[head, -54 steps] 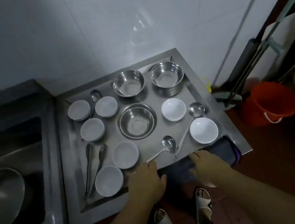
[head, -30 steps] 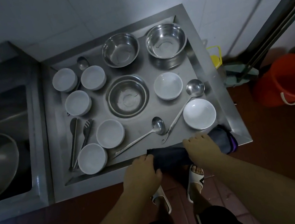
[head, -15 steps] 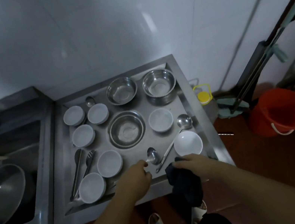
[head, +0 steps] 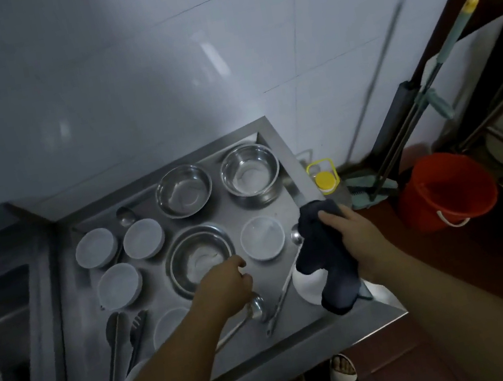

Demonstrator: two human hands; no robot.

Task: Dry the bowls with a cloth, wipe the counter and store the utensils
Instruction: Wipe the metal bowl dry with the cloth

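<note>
We count three steel bowls on the steel surface [head: 289,334]: the largest [head: 201,259] at our left hand's [head: 227,290] fingertips, two beyond it [head: 183,190] [head: 251,175]. All look empty. Of the white bowls, four show whole and at least two more are partly hidden. Two ladles lie slanted between our hands. Our right hand [head: 358,238] grips the dark cloth [head: 326,261], hanging lengthwise; the left curls loosely, holding nothing.

No text, label, brand, number or sign is readable anywhere in this view.
</note>
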